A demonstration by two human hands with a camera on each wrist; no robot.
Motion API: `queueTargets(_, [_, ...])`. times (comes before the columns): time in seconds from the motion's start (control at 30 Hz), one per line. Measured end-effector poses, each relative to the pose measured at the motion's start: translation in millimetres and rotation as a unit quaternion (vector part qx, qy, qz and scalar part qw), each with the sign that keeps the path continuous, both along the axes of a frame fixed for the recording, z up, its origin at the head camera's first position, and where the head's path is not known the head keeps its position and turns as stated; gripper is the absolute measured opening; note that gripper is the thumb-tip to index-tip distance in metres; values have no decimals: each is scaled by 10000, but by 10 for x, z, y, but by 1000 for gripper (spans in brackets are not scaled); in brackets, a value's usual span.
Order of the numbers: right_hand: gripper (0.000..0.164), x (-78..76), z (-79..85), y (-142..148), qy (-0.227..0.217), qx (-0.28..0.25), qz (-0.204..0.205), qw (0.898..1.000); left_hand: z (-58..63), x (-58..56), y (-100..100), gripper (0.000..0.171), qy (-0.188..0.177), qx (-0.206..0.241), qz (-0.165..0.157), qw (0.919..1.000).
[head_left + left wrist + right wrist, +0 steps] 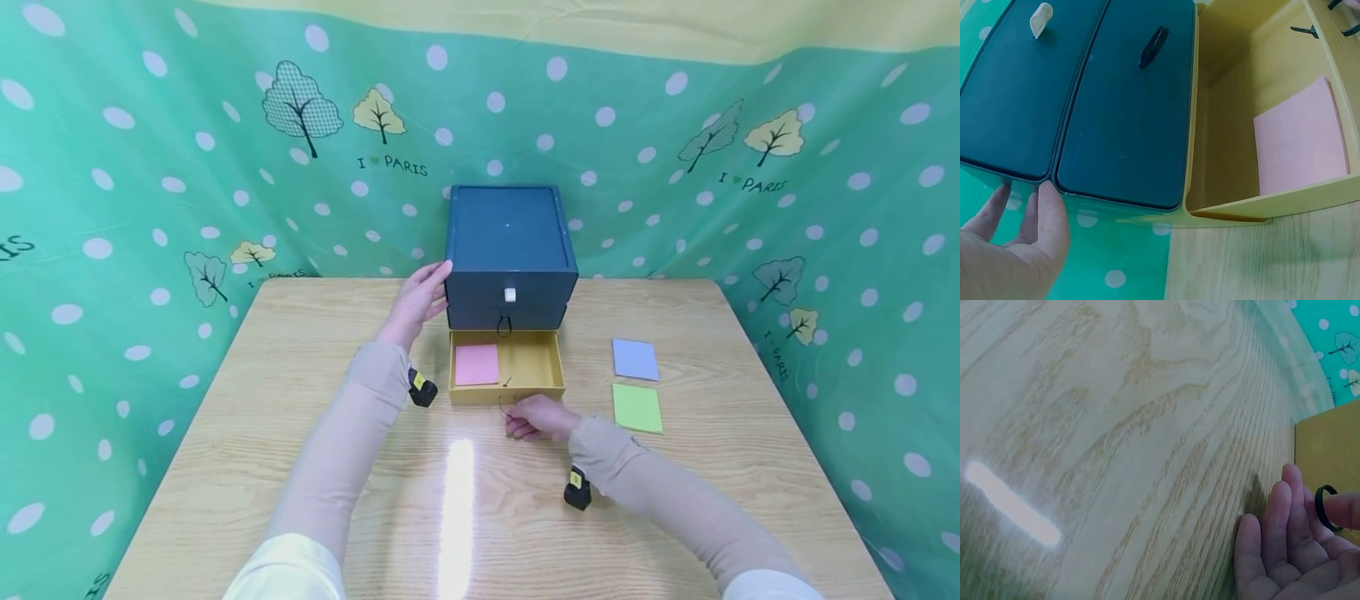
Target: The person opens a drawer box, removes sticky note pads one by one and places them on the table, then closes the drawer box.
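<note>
A dark blue drawer cabinet [512, 229] stands at the table's back, its yellow bottom drawer [525, 397] pulled out toward me. In the drawer's left part lies a pink sticky-note pad [476, 365]. My left hand [418, 298] rests against the cabinet's left side, fingers fairly straight; the left wrist view shows the thumb [1052, 209] at the front side edge. At the yellow drawer's front, my right hand [542, 417] holds the black loop pull [1319, 509], with a fingertip through the ring in the right wrist view. The other right fingers lie loosely bent near the tabletop.
Right of the drawer, a blue sticky-note pad [635, 359] and a green sticky-note pad [637, 407] lie on the wooden table [315, 500]. The upper drawers carry a white pull [510, 295] and a black loop [505, 326]. A green dotted curtain [637, 150] hangs behind.
</note>
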State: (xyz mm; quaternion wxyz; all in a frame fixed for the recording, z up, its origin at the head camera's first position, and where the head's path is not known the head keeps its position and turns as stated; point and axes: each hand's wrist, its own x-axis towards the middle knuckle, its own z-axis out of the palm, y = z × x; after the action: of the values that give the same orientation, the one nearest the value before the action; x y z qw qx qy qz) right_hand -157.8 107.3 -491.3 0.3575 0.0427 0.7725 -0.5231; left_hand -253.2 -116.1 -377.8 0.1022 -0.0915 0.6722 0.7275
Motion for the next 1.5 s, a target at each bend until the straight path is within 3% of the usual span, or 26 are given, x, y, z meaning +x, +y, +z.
queueTargets(0.23, [27, 60, 1, -35, 13, 195, -2, 9998, -9, 17, 3, 66, -3, 9, 14, 10000])
queueTargets(0.53, [24, 93, 32, -22, -363, 35, -288, 9989, -7, -5, 6, 65, -18, 26, 49, 10000])
queueTargets(1.5, [24, 255, 34, 16, -452, -48, -48, 9990, 37, 0, -5, 62, -18, 16, -37, 10000])
